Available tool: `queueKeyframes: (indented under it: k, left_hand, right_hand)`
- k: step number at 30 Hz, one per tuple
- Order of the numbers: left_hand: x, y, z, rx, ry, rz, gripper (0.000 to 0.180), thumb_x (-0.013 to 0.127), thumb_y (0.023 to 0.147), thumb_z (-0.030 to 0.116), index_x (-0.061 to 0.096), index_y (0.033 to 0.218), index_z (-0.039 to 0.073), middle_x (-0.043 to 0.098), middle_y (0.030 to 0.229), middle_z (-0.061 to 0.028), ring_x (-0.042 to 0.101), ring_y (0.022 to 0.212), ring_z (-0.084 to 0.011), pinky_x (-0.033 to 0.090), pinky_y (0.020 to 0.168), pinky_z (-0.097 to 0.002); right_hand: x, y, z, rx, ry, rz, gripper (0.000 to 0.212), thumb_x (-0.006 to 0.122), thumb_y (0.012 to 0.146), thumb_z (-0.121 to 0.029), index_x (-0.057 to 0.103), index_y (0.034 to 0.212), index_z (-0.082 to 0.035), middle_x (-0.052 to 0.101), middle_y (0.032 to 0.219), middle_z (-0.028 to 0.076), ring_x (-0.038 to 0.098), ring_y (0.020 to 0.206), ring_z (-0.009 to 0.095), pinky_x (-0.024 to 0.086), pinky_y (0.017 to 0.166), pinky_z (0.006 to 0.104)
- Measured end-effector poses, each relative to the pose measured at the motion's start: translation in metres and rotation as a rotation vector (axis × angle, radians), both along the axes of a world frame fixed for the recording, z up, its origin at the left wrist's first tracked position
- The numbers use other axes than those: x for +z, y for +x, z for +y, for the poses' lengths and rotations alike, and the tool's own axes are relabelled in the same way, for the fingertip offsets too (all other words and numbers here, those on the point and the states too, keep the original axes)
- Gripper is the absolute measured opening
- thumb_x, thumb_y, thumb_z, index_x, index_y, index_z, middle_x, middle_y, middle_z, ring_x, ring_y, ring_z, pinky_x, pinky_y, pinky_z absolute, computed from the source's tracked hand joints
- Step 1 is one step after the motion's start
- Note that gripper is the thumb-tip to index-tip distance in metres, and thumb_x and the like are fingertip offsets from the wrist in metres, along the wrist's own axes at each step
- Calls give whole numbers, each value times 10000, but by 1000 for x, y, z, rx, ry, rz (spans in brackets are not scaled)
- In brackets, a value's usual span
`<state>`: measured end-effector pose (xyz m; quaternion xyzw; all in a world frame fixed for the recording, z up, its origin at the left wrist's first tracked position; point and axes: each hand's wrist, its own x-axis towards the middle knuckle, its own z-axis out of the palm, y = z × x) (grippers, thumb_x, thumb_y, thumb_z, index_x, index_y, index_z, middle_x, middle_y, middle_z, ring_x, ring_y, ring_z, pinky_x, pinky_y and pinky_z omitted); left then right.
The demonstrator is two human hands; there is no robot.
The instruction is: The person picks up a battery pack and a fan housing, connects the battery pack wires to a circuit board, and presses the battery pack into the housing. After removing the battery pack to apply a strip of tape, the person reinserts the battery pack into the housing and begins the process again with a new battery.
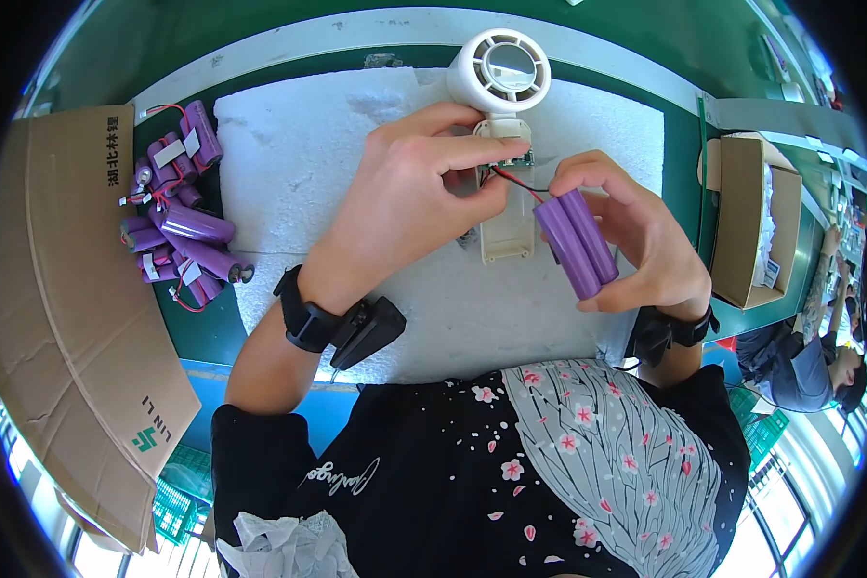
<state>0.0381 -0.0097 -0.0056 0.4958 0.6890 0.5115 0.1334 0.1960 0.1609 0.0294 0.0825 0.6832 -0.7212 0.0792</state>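
Note:
A white handheld fan (500, 72) lies on the white foam sheet (299, 164), its round grille at the far end and its handle casing (507, 237) open toward me. My left hand (424, 169) is closed at the top of the handle, thumb and fingers at a small green circuit board (523, 159) and the wire ends; what exactly the fingertips pinch is hidden. In my right hand (645, 236) is a purple two-cell battery pack (576, 243), held tilted beside the handle. Red and black wires (520, 183) run from the pack to the board area.
Several purple battery packs (188, 226) with wires lie piled left of the foam. A large cardboard box (77, 289) stands at the left, and a smaller open carton (756, 222) at the right. A person (804, 371) sits farther off at the right.

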Motion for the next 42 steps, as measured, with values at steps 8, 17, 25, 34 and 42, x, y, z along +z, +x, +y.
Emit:
queueKeyframes:
  k: [8, 17, 25, 34, 42]
  left_hand:
    - [5, -2, -2, -39, -87, 63, 328, 672, 685, 4, 721, 994, 103, 654, 1020, -139, 667, 740, -184, 540, 663, -267]
    - [13, -6, -4, -98, -120, 64, 302, 670, 742, 11, 702, 1031, 94, 648, 1019, -178, 662, 765, -290, 521, 663, -299]
    - [11, -7, -5, -112, -117, 74, 288, 664, 761, 17, 699, 1038, 89, 647, 1023, -192, 658, 756, -300, 516, 652, -298]
    - [11, -7, -4, -93, -106, 79, 287, 673, 751, 31, 707, 1028, 101, 651, 1022, -204, 672, 768, -298, 525, 652, -289]
    - [5, -11, -4, -85, -103, 22, 287, 669, 737, 29, 715, 1009, 107, 661, 1016, -204, 687, 770, -265, 531, 652, -270]
  right_hand:
    - [5, -1, -19, 76, 382, -3, 747, 811, 484, -125, 508, 1166, -91, 506, 1123, 68, 554, 933, 198, 470, 781, 311]
    - [-10, -5, -37, -53, 731, 216, 671, 815, 528, -77, 543, 1141, -72, 548, 1150, 97, 572, 905, 230, 490, 779, 317]
    - [-8, -5, -56, -138, 893, 286, 632, 812, 542, -11, 567, 1125, -32, 540, 1183, 130, 582, 956, 262, 524, 787, 349]
    - [-17, 0, -59, -220, 989, 370, 469, 828, 507, -24, 638, 935, -9, 559, 1208, 179, 606, 908, 279, 531, 738, 339]
    - [-22, -2, -56, -226, 964, 433, 365, 836, 505, -39, 613, 793, -25, 572, 1203, 188, 612, 883, 270, 527, 731, 334]
